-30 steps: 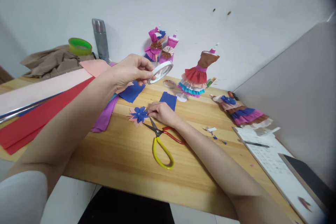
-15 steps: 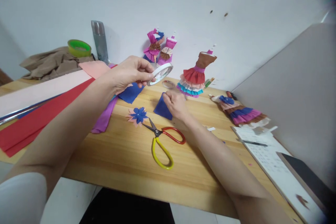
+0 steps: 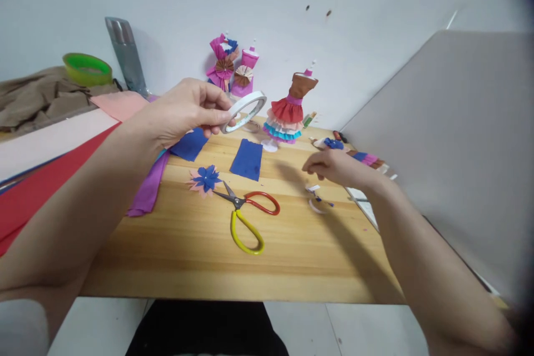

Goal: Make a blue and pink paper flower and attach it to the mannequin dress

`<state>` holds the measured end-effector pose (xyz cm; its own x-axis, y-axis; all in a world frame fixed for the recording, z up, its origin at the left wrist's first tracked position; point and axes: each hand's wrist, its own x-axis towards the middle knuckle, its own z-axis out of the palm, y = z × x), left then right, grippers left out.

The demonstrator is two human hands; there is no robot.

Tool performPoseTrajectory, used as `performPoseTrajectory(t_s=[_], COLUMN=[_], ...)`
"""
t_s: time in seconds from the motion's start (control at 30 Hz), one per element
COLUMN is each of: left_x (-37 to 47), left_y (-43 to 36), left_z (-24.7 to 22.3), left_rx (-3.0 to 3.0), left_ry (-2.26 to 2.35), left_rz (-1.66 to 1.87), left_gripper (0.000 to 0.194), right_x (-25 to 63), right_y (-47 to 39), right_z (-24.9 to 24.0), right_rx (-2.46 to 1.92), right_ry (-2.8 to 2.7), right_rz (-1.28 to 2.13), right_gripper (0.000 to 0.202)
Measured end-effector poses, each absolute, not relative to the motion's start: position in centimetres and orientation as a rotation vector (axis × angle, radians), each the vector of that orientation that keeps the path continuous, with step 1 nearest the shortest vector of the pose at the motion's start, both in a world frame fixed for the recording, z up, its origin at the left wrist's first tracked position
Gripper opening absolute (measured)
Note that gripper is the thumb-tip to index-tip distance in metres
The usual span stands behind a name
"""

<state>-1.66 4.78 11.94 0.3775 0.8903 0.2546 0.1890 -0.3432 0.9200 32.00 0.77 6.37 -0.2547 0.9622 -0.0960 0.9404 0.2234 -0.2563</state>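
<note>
In the head view, my left hand [image 3: 194, 108] pinches a roll of white double-sided tape [image 3: 250, 111] between thumb and fingers, held above the table. My right hand [image 3: 329, 167] hovers at the right with loosely bent fingers; no object shows in them. Beneath it lie small paper scraps and a thin curled strip [image 3: 317, 208]. A blue crepe paper piece [image 3: 247, 159] lies flat between my hands, and another blue piece [image 3: 189, 144] is under my left hand. Nearer me are a blue and peach paper flower [image 3: 206, 179] and open scissors [image 3: 238, 204] with red and yellow handles.
A doll-sized mannequin [image 3: 292, 108] in a ruffled paper dress stands at the back, with two more dressed forms [image 3: 233, 69] behind. Red crepe paper [image 3: 54, 178], green tape [image 3: 87, 69] and a bottle [image 3: 125, 55] are at left. A grey partition [image 3: 438, 122] borders the right.
My right hand has moved right, off the blue paper piece, to above the scraps. A thin curled strip now shows below it. My left hand keeps the tape roll. The view has shifted right.
</note>
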Motion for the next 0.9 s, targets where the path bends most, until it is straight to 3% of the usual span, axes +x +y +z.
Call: performPoseTrajectory(t_s=[0.07,0.2,0.33,0.43,0.53,0.73,0.9], left_x=[-1.6,-1.4,-0.9,-0.7,-0.7,-1.1,-0.6], left_y=[4.7,5.1,5.2,4.7,4.4,4.8,5.0], left_z=[12.0,11.8,11.7,11.8,11.9,11.4,10.9], left_rx=[1.78,1.804,1.815,1.817,1.84,1.926,1.965], left_ry=[0.935,0.878,0.78,0.729,0.68,0.734,0.834], left_rz=[0.999,0.905,0.758,0.635,0.573,0.827,1.079], left_gripper=[0.005,0.006,0.004,0.003,0.002,0.013,0.031], right_x=[33.6,35.0,33.9,31.3,27.7,21.6,20.2], right_y=[-0.4,-1.7,-1.7,-0.9,0.5,3.1,2.7], right_z=[5.3,3.9,5.3,7.7,9.8,10.9,10.6], right_rx=[-1.952,-1.944,-1.906,-1.482,-1.096,-0.926,-1.01], right_ry=[-2.373,-2.281,-2.026,-1.844,-1.834,-2.056,-1.944], right_rz=[0.483,0.326,0.325,0.383,0.448,0.771,0.45], right_gripper=[0.026,0.025,0.023,0.046,0.049,0.046,0.038])
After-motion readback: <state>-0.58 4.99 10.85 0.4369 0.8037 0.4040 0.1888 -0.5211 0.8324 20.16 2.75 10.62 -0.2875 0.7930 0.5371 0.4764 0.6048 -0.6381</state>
